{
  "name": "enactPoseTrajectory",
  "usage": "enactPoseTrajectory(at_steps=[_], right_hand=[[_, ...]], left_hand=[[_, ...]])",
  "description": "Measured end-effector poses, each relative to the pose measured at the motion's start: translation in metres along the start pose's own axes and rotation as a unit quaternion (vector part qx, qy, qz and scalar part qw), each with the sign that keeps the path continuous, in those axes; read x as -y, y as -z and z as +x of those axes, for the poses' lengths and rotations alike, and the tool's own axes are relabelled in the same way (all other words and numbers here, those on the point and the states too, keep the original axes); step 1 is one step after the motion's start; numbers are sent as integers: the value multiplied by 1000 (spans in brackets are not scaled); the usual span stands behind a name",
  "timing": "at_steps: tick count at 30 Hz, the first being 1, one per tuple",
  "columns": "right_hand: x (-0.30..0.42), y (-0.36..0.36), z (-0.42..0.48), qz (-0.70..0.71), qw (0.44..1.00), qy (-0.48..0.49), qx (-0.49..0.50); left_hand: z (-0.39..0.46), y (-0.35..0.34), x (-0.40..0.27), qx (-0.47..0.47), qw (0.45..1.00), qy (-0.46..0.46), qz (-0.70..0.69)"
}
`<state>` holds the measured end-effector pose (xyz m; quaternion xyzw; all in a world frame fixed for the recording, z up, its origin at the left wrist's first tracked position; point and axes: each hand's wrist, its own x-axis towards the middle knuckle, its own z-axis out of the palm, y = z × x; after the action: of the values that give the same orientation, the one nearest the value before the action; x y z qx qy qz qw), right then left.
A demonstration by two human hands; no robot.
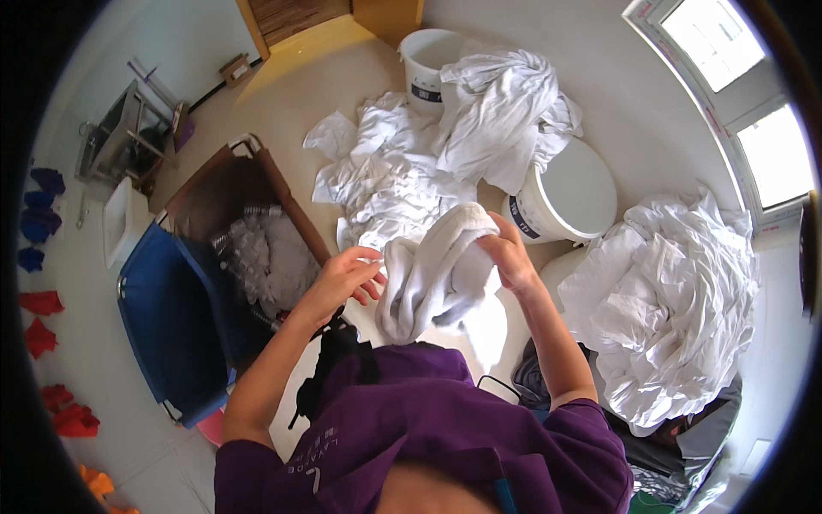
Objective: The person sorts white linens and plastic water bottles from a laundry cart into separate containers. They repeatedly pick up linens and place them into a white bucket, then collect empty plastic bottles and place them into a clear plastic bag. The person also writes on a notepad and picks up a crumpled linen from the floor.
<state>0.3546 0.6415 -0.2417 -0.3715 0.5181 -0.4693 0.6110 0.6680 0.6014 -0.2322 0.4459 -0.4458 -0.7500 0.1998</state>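
Observation:
A thick white cloth, likely a towel, hangs bunched in loose folds in front of my body. My right hand grips its upper right side, the fingers partly hidden by the cloth. My left hand is beside the left edge of the cloth with the fingers apart; a fingertip may touch it. Beyond the cloth, white linens lie crumpled on the floor. More white linen is heaped between two white buckets.
One white bucket stands upright; another is tilted. A large white linen pile is at right. Brown and blue fabric carts stand at left, the brown one holding clear plastic items. A sink is at far left.

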Motion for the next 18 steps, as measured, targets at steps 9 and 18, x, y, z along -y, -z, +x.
enactPoseTrajectory(at_steps=[9, 18], right_hand=[[72, 119, 93, -135, 921, 166, -327], [295, 169, 218, -23, 872, 430, -233]], left_hand=[[-38, 73, 51, -168, 986, -17, 14], [-75, 124, 117, -307, 948, 10, -90]])
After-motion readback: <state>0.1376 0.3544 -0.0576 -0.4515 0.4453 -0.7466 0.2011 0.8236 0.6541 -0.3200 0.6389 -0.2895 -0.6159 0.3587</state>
